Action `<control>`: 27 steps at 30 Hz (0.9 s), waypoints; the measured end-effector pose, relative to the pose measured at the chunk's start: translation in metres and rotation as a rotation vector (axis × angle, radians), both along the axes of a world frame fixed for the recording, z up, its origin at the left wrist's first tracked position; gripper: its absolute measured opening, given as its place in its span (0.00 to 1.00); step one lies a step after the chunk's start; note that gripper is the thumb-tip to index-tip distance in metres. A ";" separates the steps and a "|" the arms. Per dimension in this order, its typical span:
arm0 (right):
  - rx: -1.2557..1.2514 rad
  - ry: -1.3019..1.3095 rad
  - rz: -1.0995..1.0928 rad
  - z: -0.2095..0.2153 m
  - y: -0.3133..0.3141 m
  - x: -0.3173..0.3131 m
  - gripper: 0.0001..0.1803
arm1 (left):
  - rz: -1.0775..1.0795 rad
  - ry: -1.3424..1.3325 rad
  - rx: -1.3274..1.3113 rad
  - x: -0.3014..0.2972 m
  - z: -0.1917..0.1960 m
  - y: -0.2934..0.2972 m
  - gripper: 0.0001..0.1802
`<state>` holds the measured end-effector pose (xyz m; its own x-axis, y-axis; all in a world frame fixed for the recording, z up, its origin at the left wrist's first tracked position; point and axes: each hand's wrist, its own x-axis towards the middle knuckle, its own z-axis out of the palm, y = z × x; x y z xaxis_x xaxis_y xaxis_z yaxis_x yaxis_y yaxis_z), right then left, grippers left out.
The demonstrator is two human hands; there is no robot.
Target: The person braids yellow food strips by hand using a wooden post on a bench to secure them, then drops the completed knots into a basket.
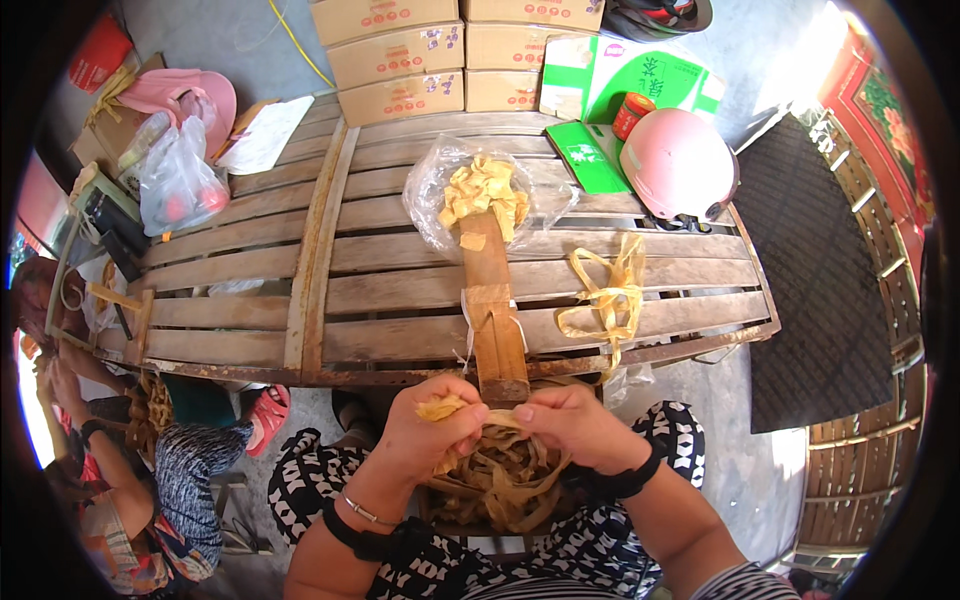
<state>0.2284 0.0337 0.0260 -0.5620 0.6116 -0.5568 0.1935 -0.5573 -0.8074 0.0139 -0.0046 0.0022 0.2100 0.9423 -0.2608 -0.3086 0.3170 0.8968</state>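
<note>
My left hand [440, 415] is closed round a crumpled bunch of pale yellow strip, its thumb and finger pinching. Opposite it, my right hand [580, 425] pinches the same thin yellowish strip [502, 417], which spans the gap between my fingers. Just beyond the fingertips juts the near end of a wooden block [498, 350], tied with string to the slatted table [400, 325]. Tangled brownish strips [505, 480] fill a container in my lap, below both hands. At the block's far end, folded yellow pieces [482, 190] lie on clear plastic [425, 200].
A knotted yellow plastic bag [612, 300] lies right of the block. Behind it are a pink helmet [678, 160], a red can [633, 115] and stacked cartons [400, 55]. A clear bag [180, 180] sits at far left. Another person [120, 480] sits at lower left.
</note>
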 end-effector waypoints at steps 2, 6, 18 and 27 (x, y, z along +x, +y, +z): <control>0.124 -0.023 -0.129 -0.007 0.004 0.005 0.13 | 0.121 -0.111 -0.040 0.004 -0.001 0.001 0.07; 0.483 -0.017 -0.300 -0.032 0.018 0.002 0.10 | 0.238 0.048 -0.024 0.008 -0.019 0.020 0.05; 1.249 -0.399 -0.311 -0.046 0.024 -0.011 0.09 | 0.397 0.306 -0.009 -0.002 -0.044 0.026 0.11; 1.296 0.182 0.054 -0.012 0.005 -0.014 0.04 | -0.044 0.067 -0.292 0.035 -0.020 -0.021 0.11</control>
